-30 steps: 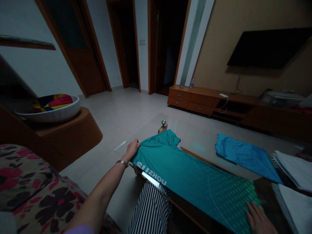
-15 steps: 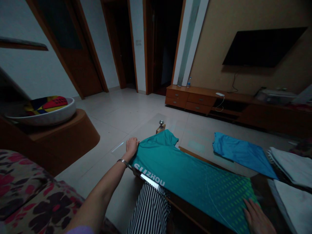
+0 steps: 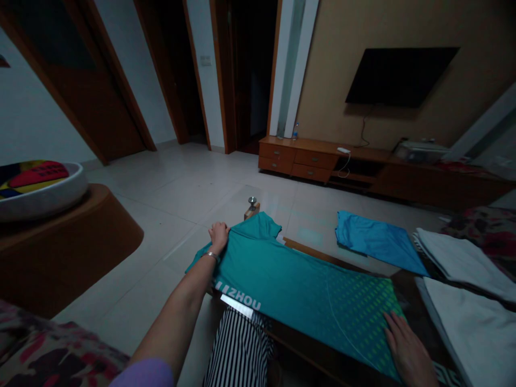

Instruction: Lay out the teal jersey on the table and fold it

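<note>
Teal shirt (image 3: 298, 282) lies spread along the glass table (image 3: 314, 236) (blue shirt (image 3: 374, 242) farther back), my left hand (image 3: 219, 235) pinching its shoulder, my right hand (image 3: 407, 352) pressing flat on its hem.

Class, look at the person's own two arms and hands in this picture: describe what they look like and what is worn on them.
Both hands are bare, without gloves. The left hand has a thin silver metal bracelet at the wrist; the forearm is uncovered, with a short lilac sleeve at the upper arm. The right hand shows no ring or band; its wrist is cut off by the frame.
</note>
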A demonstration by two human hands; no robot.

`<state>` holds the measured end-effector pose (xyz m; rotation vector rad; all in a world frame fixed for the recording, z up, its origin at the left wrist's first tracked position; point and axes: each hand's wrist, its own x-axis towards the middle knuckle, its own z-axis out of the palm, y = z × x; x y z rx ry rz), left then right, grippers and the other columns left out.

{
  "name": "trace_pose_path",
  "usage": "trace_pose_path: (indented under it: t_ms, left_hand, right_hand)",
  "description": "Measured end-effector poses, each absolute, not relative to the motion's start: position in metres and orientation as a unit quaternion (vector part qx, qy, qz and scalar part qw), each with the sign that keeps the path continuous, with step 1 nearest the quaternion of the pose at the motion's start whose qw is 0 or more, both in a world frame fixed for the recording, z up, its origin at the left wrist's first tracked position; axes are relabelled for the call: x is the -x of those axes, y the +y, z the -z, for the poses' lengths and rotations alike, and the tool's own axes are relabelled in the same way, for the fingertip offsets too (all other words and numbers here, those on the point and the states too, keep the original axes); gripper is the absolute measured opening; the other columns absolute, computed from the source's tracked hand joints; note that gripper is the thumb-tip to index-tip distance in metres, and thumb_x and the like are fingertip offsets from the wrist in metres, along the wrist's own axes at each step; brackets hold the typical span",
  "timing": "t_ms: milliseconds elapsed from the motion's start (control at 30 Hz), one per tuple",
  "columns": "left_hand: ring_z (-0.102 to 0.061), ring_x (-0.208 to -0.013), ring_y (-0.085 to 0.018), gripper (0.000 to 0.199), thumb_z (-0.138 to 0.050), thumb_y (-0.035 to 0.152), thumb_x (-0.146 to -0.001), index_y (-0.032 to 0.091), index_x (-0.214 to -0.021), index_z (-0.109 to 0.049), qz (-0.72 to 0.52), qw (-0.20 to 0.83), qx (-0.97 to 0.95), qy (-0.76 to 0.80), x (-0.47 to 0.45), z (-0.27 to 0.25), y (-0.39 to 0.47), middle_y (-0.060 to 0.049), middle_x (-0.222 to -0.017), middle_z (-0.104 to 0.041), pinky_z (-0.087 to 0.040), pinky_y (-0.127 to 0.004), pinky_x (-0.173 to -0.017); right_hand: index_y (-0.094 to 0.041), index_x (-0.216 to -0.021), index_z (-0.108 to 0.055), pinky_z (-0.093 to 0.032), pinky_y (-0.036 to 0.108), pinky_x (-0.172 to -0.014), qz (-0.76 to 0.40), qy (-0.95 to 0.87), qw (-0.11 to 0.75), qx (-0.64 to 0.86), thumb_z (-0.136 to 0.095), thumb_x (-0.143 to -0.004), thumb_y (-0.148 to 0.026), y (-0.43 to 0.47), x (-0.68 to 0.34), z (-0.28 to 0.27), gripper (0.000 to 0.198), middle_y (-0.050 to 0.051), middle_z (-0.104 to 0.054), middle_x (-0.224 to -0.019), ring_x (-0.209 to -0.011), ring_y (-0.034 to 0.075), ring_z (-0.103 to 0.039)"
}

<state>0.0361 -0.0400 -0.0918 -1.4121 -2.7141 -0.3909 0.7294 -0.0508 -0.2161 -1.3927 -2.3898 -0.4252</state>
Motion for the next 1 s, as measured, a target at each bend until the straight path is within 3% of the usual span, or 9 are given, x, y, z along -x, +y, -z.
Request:
trace_pose_path:
  t_ms: [200, 333, 500, 700, 833, 1000]
  left_hand:
    - [-0.033, -0.132, -0.025, 0.046, -0.036, 0.04, -0.094, 0.017, -0.133, -0.047, 0.113, 0.056, 0.554, -0.823, -0.055, 0.085, -0.087, -0.012, -0.143, -0.042, -0.025, -0.039, -0.107]
    - [-0.015, -0.143, -0.026, 0.058, -0.035, 0.047, -0.094, 0.023, -0.147, -0.03, 0.043, 0.059, 0.653, -0.754, -0.057, 0.102, -0.139, -0.007, -0.155, -0.025, -0.014, -0.049, -0.113]
    - [-0.015, -0.144, -0.023, 0.061, -0.03, 0.045, -0.094, 0.02, -0.149, -0.025, -0.016, 0.043, 0.65, -0.759, -0.032, 0.119, -0.168, -0.007, -0.155, -0.02, -0.015, -0.049, -0.113]
    - [-0.019, -0.144, -0.022, 0.057, -0.032, 0.043, -0.093, 0.025, -0.147, -0.03, -0.043, 0.05, 0.653, -0.755, -0.025, 0.112, -0.158, -0.005, -0.155, -0.022, -0.019, -0.051, -0.112]
    - [-0.016, -0.144, -0.023, 0.054, -0.034, 0.042, -0.093, 0.029, -0.145, -0.035, 0.0, 0.099, 0.691, -0.716, -0.073, 0.107, -0.116, -0.001, -0.155, -0.023, -0.014, -0.053, -0.113]
    - [-0.017, -0.144, -0.024, 0.054, -0.029, 0.045, -0.095, 0.025, -0.146, -0.034, 0.051, 0.066, 0.745, -0.661, -0.166, 0.105, -0.045, -0.004, -0.154, -0.023, -0.017, -0.054, -0.113]
  right_hand:
    - [-0.008, -0.127, -0.053, -0.038, 0.043, -0.103, 0.138, -0.831, 0.153, 0.516, -0.025, -0.093, -0.043, -0.052, -0.725, 0.208, 0.056, 0.017, -0.047, -0.139, -0.132, 0.029, -0.04]
    - [-0.012, -0.131, -0.052, -0.036, 0.043, -0.103, 0.125, -0.818, 0.132, 0.546, -0.025, -0.094, -0.043, -0.057, -0.717, 0.199, 0.055, 0.014, -0.046, -0.141, -0.135, 0.027, -0.036]
    - [-0.014, -0.134, -0.05, -0.032, 0.044, -0.105, 0.106, -0.793, 0.117, 0.588, -0.024, -0.095, -0.041, -0.065, -0.71, 0.19, 0.053, 0.012, -0.045, -0.143, -0.137, 0.025, -0.032]
    - [-0.014, -0.133, -0.052, -0.031, 0.044, -0.107, 0.063, -0.786, 0.109, 0.606, -0.028, -0.095, -0.041, -0.062, -0.713, 0.178, 0.052, 0.011, -0.045, -0.143, -0.137, 0.026, -0.032]
    - [-0.013, -0.133, -0.051, -0.029, 0.044, -0.107, 0.042, -0.761, 0.128, 0.635, -0.032, -0.095, -0.039, -0.037, -0.69, 0.157, 0.05, 0.013, -0.043, -0.144, -0.136, 0.026, -0.033]
    - [-0.011, -0.133, -0.05, -0.029, 0.044, -0.107, 0.022, -0.761, 0.129, 0.636, -0.034, -0.094, -0.033, 0.015, -0.644, 0.138, 0.047, 0.015, -0.042, -0.145, -0.135, 0.026, -0.035]
